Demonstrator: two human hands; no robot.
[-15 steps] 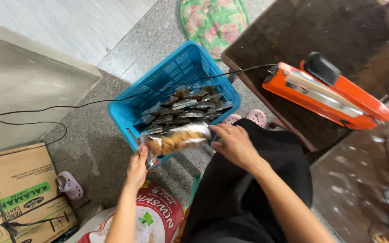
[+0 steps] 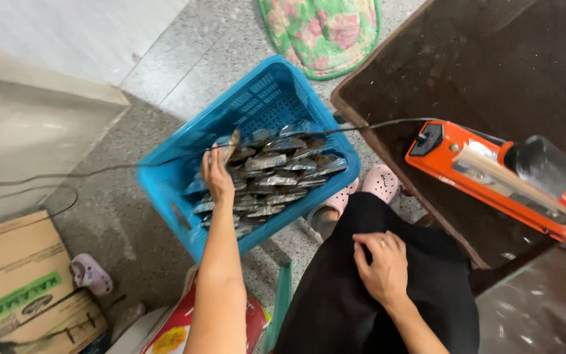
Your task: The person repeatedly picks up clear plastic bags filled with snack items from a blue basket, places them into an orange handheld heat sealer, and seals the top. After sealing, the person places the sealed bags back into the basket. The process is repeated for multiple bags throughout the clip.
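Black cable (image 2: 375, 124) spans blue basket (image 2: 257, 98) top; open room above packets (image 2: 276, 177); table edge (image 2: 388, 170) hems right side.

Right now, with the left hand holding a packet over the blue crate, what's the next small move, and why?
Probably lower it a little and let go. The left hand holds a clear sealed packet just above the rows of packets already lying in the blue crate. The right hand rests empty on the black-clothed lap, so nothing else needs handling first.

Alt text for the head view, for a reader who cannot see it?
The left hand holds a clear sealed packet over a blue plastic basket of similar packets; the right hand rests on the black-clad lap, beside an orange heat sealer.
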